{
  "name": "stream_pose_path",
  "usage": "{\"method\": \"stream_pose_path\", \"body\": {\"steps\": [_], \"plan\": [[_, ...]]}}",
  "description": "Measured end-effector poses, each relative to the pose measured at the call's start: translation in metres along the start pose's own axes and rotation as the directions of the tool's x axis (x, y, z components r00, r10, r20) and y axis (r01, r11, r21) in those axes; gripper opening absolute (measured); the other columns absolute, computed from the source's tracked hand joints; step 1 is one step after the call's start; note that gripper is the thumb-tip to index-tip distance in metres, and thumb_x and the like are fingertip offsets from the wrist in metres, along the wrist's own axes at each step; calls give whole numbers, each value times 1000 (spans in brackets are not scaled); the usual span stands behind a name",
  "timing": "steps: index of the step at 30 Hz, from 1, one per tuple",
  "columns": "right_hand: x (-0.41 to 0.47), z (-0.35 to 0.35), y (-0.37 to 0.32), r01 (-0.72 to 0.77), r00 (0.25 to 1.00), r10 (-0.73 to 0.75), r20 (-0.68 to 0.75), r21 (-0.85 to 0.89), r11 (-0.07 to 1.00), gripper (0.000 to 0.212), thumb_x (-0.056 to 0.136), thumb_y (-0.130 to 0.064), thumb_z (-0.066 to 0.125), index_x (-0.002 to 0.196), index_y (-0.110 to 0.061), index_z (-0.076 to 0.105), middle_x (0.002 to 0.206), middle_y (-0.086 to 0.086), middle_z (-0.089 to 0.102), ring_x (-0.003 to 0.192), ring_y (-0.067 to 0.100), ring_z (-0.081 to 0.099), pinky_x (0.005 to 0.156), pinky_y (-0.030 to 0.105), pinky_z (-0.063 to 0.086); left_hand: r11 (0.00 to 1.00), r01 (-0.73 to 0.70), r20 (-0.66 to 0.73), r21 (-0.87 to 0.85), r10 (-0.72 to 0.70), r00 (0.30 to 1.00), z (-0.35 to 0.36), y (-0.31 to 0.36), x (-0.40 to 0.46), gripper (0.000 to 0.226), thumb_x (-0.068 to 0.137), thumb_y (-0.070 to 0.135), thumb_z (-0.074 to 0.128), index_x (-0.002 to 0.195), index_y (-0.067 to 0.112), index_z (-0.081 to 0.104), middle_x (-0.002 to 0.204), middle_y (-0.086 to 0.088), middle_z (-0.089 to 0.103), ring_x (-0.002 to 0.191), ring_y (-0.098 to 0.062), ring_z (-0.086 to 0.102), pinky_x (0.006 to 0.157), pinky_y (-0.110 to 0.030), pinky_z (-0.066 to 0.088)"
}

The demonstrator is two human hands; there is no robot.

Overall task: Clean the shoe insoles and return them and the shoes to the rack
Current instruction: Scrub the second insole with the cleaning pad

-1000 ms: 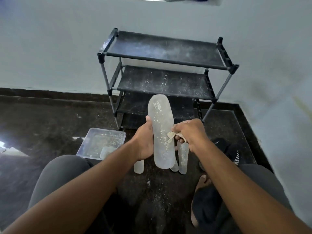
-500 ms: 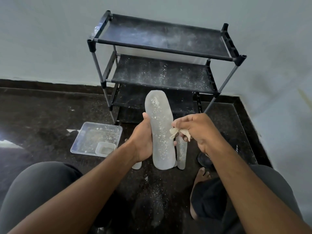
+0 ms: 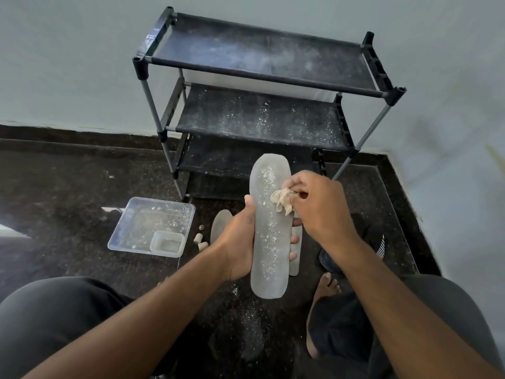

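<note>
one grey insole [image 3: 269,228], white-speckled, upright in left grip [image 3: 237,247].

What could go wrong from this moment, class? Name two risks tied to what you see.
The left hand holds the insole by one edge only, so the right hand pressing the cloth may twist it loose. Wiped-off white crumbs may fall onto the insoles on the floor.
</note>
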State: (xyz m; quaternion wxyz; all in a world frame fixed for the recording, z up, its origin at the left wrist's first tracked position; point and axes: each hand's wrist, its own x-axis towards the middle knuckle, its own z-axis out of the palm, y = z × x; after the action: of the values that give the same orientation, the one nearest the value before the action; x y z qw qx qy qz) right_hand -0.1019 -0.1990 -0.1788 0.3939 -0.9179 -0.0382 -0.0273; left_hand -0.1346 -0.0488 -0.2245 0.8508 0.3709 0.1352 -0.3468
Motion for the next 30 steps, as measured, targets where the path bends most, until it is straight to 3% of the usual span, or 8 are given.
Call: {"method": "stream_pose_path", "body": {"steps": [3,6,8,12,18,23,27,30], "plan": [[1,6,6,122,992,-122,-16,-47,991,13,91,-9,70,97,-19,77,105,-7,59,93,12,63,65,32,62,1000,5,3,17,-5,1000,2,-1,-1,89,101,74,15,139,10,64,111,-16,70,96,-31,61,86,-51,57],[0,8,9,112,993,-111,-50,11,994,7,94,-17,67,94,-14,73,102,-3,51,90,8,59,48,23,57,999,-10,-20,38,11,1000,2,0,0,85,102,73,17,137,13,66,114,-14,73,98,-30,65,87,-52,58],[-1,12,11,108,994,-108,-25,-7,994,17,99,-23,60,102,-8,68,105,0,52,88,2,58,46,15,52,999,-20,-37,42,21,999,2,1,1,82,102,72,19,136,14,67,112,-14,74,94,-29,67,83,-51,59],[-6,18,10,287,957,-289,28,-244,927,29,97,-25,63,119,-7,70,106,-3,55,103,4,48,82,5,37,998,-41,-59,48,44,997,5,0,1,78,104,68,19,136,13,65,103,-17,74,81,-28,72,74,-50,59],[-2,22,14,298,942,-329,-69,-284,911,27,96,-10,64,122,-4,65,108,2,58,103,14,51,93,13,38,992,-54,-88,112,64,994,4,-3,6,80,102,71,21,134,13,66,112,-21,71,90,-32,71,81,-54,59],[1,21,16,336,921,-380,-81,-324,884,8,94,-4,64,92,-5,72,94,1,62,92,16,52,78,29,50,993,-43,-75,113,51,996,7,-3,7,80,102,71,22,134,13,66,114,-20,72,91,-30,71,81,-52,58],[-4,23,10,268,943,-317,-103,-327,906,26,94,-31,68,107,-10,75,98,-3,49,95,10,44,79,19,49,994,-55,-69,99,62,996,7,-2,5,74,103,69,19,141,21,61,125,-18,72,98,-31,73,82,-52,58],[-5,25,9,256,950,-296,-103,-288,923,27,94,-27,68,115,-11,73,96,-4,48,92,6,41,78,10,42,994,-58,-61,94,64,996,9,-1,3,73,104,68,19,140,22,63,126,-18,71,100,-31,73,83,-53,60]]}}
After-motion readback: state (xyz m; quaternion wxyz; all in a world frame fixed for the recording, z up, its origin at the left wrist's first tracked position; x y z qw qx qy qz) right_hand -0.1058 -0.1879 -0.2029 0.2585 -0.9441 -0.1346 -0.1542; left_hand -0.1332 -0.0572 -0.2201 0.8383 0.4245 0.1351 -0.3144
